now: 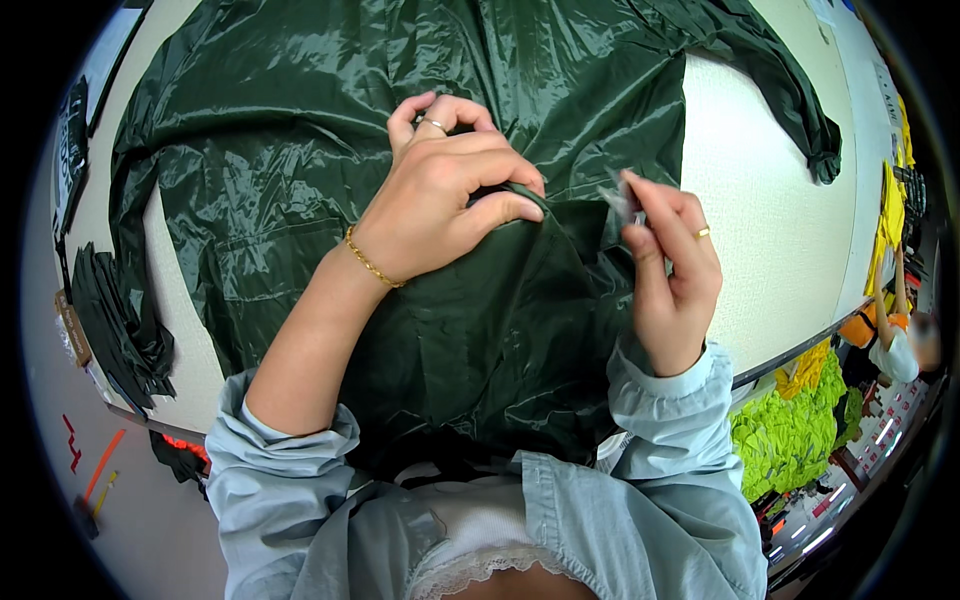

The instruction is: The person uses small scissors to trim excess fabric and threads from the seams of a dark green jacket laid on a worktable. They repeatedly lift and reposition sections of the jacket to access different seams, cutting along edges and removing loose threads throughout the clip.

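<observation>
A shiny dark green garment (420,370) with long sleeves is spread over the table and hangs down toward my body. My left hand (440,190) pinches a folded edge of it between thumb and forefinger, the other fingers curled above the cloth. To the right, my right hand (675,260) is closed on a small shiny grey object (622,200), held between thumb and forefinger over the garment. Motion blur hides that object's exact kind. It is apart from the edge that my left hand grips.
The pale table (770,250) shows on both sides of the garment. Folded dark green cloth (115,320) lies at its left edge. Bright yellow-green cloth (795,425) is heaped beyond the right edge. Another person (895,350) is farther right.
</observation>
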`<state>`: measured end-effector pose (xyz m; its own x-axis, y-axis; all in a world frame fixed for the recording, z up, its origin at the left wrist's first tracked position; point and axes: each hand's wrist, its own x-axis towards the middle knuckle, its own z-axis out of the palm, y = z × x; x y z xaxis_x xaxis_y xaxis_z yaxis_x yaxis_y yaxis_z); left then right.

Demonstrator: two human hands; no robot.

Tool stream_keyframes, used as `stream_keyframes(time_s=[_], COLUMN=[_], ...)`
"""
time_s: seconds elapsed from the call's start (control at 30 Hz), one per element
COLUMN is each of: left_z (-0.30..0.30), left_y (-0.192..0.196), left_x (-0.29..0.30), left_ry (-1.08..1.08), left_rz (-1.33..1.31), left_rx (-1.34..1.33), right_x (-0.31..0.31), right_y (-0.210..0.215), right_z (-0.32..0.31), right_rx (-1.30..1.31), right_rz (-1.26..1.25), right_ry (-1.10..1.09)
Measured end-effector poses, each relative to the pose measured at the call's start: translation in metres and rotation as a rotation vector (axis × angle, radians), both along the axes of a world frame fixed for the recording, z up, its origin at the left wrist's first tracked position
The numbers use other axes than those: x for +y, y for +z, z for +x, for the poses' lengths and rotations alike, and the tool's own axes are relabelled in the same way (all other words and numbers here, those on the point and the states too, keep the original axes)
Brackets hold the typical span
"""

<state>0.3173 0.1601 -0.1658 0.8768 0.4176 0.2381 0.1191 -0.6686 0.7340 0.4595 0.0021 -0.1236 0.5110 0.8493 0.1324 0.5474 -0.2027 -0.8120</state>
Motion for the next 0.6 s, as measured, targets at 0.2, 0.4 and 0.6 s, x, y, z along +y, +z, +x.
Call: stream_keyframes(time_s=[0.2, 0.4, 0.6], left_z=[-0.007, -0.011, -0.014], left_y=[-0.007, 0.001, -0.005], left_x=[-0.003, 0.003, 0.002], left_ry=[0.072, 0.024, -0.002], left_rz=[-0.221, -0.469, -0.884], left_rx=[0.037, 0.128, -0.001], right_x=[-0.022, -0.016, -0.008], right_y=[-0.014, -0.027, -0.027], right_z=[-0.011, -0.016, -0.017], right_rx=[-0.109, -0.062, -0.121], right_rz=[-0.059, 0.029, 0.047], right_ry=[0.061, -0.011, 0.001])
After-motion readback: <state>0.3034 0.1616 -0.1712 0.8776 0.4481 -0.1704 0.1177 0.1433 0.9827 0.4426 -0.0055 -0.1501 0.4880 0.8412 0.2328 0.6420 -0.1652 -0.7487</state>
